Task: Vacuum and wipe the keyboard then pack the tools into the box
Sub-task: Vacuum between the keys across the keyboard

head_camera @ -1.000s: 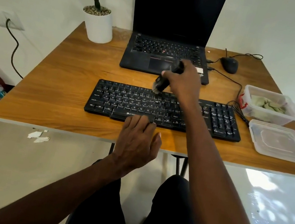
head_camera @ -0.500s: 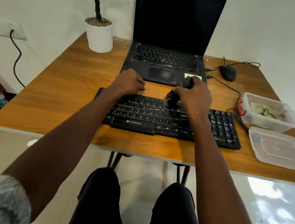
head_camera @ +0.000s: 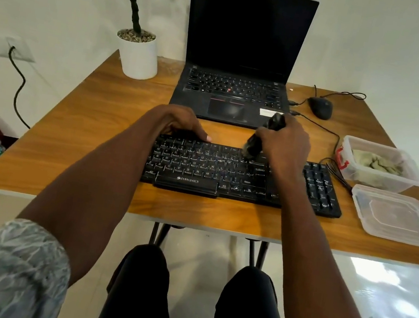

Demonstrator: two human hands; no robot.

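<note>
While left hand (head_camera: 178, 121) clasps the far keyboard (head_camera: 201, 167) edge, right hand (head_camera: 286, 143) grips the vacuum (head_camera: 253, 145).

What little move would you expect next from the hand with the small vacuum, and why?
Probably slide the vacuum sideways along the top row of the keyboard. The right hand grips it with its nozzle down on the far keys, right of the middle. The left hand holds the keyboard's far edge, and the rows nearer the person lie uncovered.

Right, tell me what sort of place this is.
Probably a home or small-office desk: an open laptop, a wired mouse and a potted plant on a wooden table.
</note>
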